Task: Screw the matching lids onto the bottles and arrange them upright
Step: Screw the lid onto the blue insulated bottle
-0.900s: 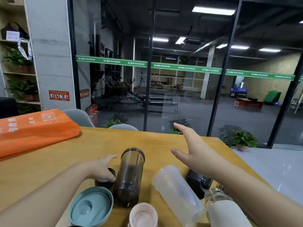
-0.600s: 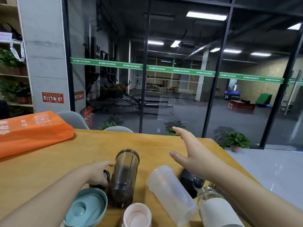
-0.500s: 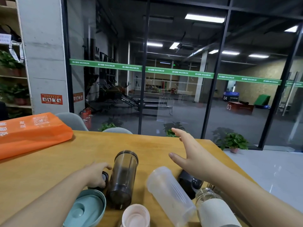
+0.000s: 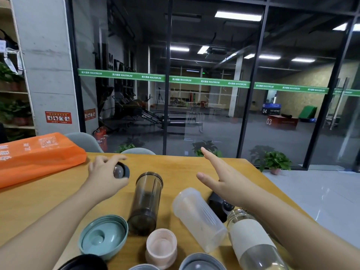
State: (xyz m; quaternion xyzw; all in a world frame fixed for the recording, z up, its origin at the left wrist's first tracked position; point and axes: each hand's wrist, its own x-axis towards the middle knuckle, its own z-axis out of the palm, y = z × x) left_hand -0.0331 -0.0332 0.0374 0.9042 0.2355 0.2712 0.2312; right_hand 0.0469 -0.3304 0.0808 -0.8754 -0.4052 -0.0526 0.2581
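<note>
Lying nearest, along the lower edge: a dark rounded lid (image 4: 85,263), a grey lid (image 4: 201,263), a pink ribbed cup-lid (image 4: 161,248) and a teal lid (image 4: 104,233) turned inside up. All look light and rigid; each is best taken by the rim.

Glass bottle with white sleeve (image 4: 251,240), on its side, lower right. Judged the heaviest and most breakable; the sleeve offers the surest hold, since bare glass may slip.

Frosted plastic bottle (image 4: 196,217), on its side, mouth away. Probably light, slightly yielding, apt to roll.

Smoky tinted bottle (image 4: 146,201), on its side, threaded mouth pointing away. Stiff plastic by the look; grip mid-body.

Black lid (image 4: 220,206), partly hidden under the right forearm.

Left hand (image 4: 106,175): fingers curled round a small dark lid (image 4: 120,170) with a shiny insert, held above the surface beside the tinted bottle's mouth. Small and smooth; pinch by the edge.

Right hand (image 4: 220,178): fingers spread and straight, holding nothing, hovering above the black lid.

Worktop (image 4: 48,193): yellow wood, smooth, so round bodies may roll. Orange bag (image 4: 37,156) at far left.

Beyond: chair backs, concrete pillar, plant shelves, glass wall with green stripe, dim gym hall.
</note>
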